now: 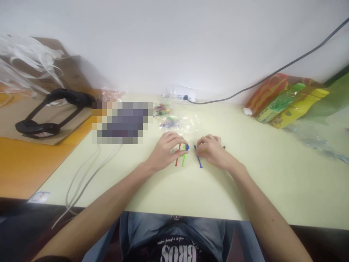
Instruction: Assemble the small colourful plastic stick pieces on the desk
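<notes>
Between the thumb and fingertips of my left hand [168, 147] is a small blue plastic piece [187, 147]. A red plastic stick [176, 160] and a bright green stick [184, 160] lie on the table beneath that hand, partly hidden by its fingers. My right hand [212, 148] is closed, its fingertips at the upper part of a blue plastic stick [199, 161] with knobbed ends. A bit of yellow [211, 163] shows under the right palm, and a small dark tip [224, 147] sticks out beyond it; most of both is covered.
Clear plastic bags [177, 123] with colourful pieces lie behind my hands. To the left are a blurred-out dark device [124, 123], white cables [81, 182] and a black headset-like frame [51, 127]. Bottles and a yellow packet [302, 109] stand right. A power strip [178, 95] sits by the wall.
</notes>
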Available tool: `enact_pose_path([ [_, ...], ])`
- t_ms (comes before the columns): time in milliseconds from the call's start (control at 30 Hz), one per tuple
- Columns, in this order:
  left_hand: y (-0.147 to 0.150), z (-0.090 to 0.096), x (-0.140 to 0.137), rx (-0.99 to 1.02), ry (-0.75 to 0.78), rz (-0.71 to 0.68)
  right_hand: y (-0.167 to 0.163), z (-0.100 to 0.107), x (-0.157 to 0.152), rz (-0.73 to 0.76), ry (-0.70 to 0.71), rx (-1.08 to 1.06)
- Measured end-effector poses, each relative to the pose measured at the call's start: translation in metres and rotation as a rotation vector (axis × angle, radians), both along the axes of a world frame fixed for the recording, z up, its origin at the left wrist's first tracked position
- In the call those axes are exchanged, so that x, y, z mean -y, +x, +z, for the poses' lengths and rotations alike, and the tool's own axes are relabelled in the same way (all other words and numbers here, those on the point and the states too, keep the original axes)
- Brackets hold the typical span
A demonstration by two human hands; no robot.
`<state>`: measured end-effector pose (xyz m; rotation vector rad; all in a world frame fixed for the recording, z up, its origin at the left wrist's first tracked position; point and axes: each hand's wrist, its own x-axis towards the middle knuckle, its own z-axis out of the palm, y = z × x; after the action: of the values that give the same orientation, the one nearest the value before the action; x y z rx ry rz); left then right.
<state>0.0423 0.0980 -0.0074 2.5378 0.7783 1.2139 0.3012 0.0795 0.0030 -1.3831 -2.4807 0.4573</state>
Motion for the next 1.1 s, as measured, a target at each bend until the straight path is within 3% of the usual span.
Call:
enact_pose_path([
  [367, -0.002, 0.001, -0.002, 0.009, -0.015, 0.002, -0.012, 0.005, 0.004, -0.103, 0.105, -0.38],
  [700, 0.002, 0.0, -0.004, 0.043, -0.042, -0.022, -0.025, 0.009, 0.005, -0.198, -0.315, -0.943],
  [933, 0.017, 0.018, -0.02, -0.037, 0.097, -0.139, -0.021, 0.014, 0.004, -0.246, -0.421, -1.189],
  [1100, 0.013, 0.006, -0.015, 0.069, 0.203, -0.049, -0.021, 0.011, 0.005, -0.288, -0.507, -1.249],
])
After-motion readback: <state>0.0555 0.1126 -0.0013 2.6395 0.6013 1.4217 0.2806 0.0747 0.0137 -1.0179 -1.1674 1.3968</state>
